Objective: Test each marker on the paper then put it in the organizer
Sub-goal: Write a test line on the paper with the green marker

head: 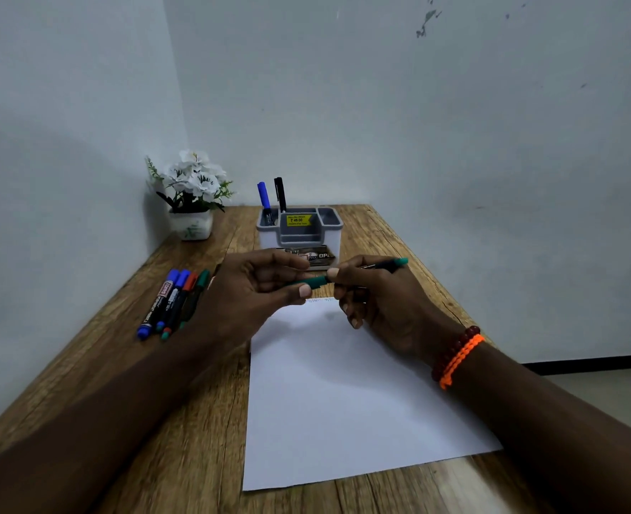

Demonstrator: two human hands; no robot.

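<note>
Green plastic shows between the two hands: a green marker [347, 276] is held in the air above the far edge of the paper [343, 395], just in front of the organizer [301, 231]. The left hand [254, 291] curls its fingers and thumb round the green cap end, while the right hand [373, 294] grips the dark barrel, whose green tail sticks out past the knuckles toward the right. Whether the cap is on or partly off cannot be told — the fingers cover the join.

The paper lies flat on the wooden table [158, 421], a white sheet with faint scribbles [319, 300] at its far edge, just under the hands. The organizer stands beyond it, grey inside and white outside, with a yellow price sticker [299, 220] on an inner wall. In its left rear compartment a blue marker [264, 202] and a black marker [280, 194] stand nearly upright, side by side.

To the left of the paper a row of markers [173, 302] lies on the table, touching one another — two with blue caps, one red, one green — and partly hidden by the left forearm. In the far left corner sits a white pot of white flowers [191, 194]. On the right wrist are an orange bracelet [460, 359] and a dark red beaded one [451, 350].
</note>
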